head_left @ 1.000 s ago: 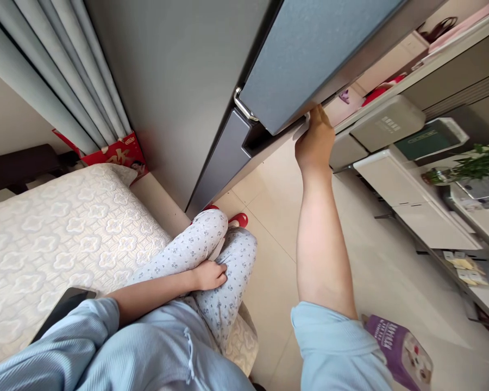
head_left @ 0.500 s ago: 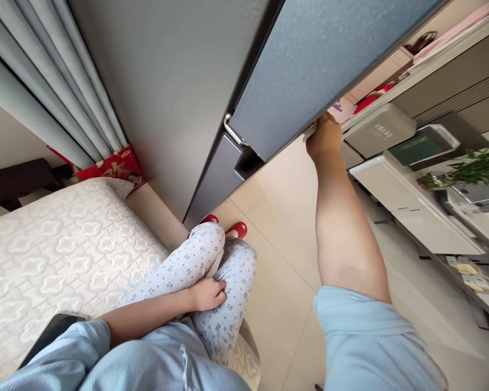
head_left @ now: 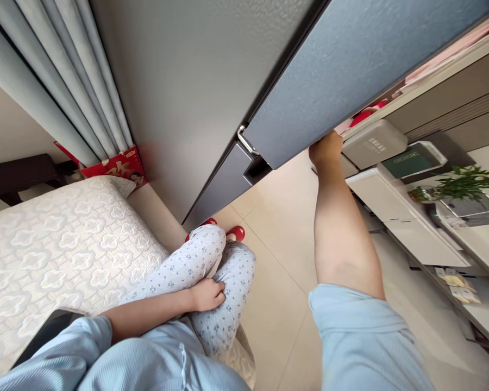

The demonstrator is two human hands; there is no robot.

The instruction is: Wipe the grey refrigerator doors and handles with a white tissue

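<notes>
Door (head_left: 350, 70) shifted right above tiled floor (head_left: 277, 217).

Top (head_left: 158, 364): light blue, fine vertical rib, thin cord at front. Sleeves (head_left: 362, 331): short, wide, same fabric. Trousers (head_left: 199, 260): off-white, small blue flower print. Slippers (head_left: 238, 232): red. Left hand (head_left: 207, 293), right hand (head_left: 326, 149): bare, forearms likewise.

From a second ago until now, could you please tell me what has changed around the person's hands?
The right hand, gripping the lower edge of the blue-grey door, has moved right with it; the door now hides more of the shelves behind, and the white strip by the fingers is out of sight. The left hand stays on the knee.
</notes>
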